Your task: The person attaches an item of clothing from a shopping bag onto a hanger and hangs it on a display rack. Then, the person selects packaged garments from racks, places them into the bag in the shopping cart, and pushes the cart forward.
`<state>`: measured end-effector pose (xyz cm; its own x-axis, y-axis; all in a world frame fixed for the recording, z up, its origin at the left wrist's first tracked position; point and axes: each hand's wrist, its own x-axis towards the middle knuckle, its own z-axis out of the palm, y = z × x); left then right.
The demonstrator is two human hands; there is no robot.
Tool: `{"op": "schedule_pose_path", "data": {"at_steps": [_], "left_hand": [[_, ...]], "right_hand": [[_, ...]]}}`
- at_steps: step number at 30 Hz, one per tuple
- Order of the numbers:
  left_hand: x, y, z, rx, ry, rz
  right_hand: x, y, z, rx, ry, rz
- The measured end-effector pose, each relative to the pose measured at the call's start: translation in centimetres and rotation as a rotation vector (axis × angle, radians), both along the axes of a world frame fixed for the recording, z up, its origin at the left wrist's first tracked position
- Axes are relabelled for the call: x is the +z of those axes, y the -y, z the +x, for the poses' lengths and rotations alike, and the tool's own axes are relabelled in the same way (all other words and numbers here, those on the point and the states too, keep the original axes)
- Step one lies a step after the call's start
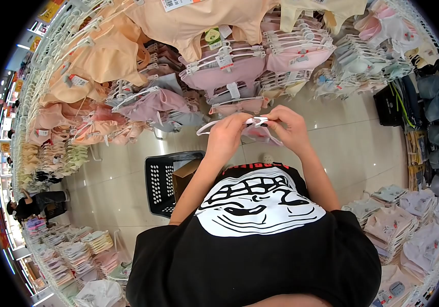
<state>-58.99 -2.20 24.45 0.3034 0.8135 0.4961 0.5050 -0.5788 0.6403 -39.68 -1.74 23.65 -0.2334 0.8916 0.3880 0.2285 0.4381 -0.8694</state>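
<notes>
Both hands meet in front of my chest, near the hanging garments. My left hand (225,137) is closed on a white hanger (254,121), with a pale strap (205,128) looping out on its left. The fingers of my right hand (290,130) pinch the hanger's other side. Beneath the fingers hangs a small pink garment (261,135), partly hidden by my hands. Just beyond it, a peach-pink garment (240,106) hangs on the rack.
A black basket (159,179) holding a cardboard box (183,176) stands on the tiled floor at left. Racks of bras (224,77) run across the front, with more garments (390,225) at lower right. Another person (30,204) stands far left. Dark bags (389,106) hang at right.
</notes>
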Motion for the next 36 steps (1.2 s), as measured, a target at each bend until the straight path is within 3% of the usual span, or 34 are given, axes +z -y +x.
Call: {"op": "schedule_pose_path", "data": {"at_steps": [8, 20, 36], "left_hand": [[-0.9, -0.1, -0.3, 0.000, -0.020, 0.066], [-0.8, 0.0, -0.6, -0.057, 0.113, -0.121], [-0.7, 0.3, -0.2, -0.025, 0.168, -0.224]], "right_hand": [[-0.2, -0.5, -0.1, 0.023, 0.047, 0.000], [-0.1, -0.9, -0.4, 0.020, -0.006, 0.116], [-0.6, -1.4, -0.2, 0.092, -0.002, 0.008]]}}
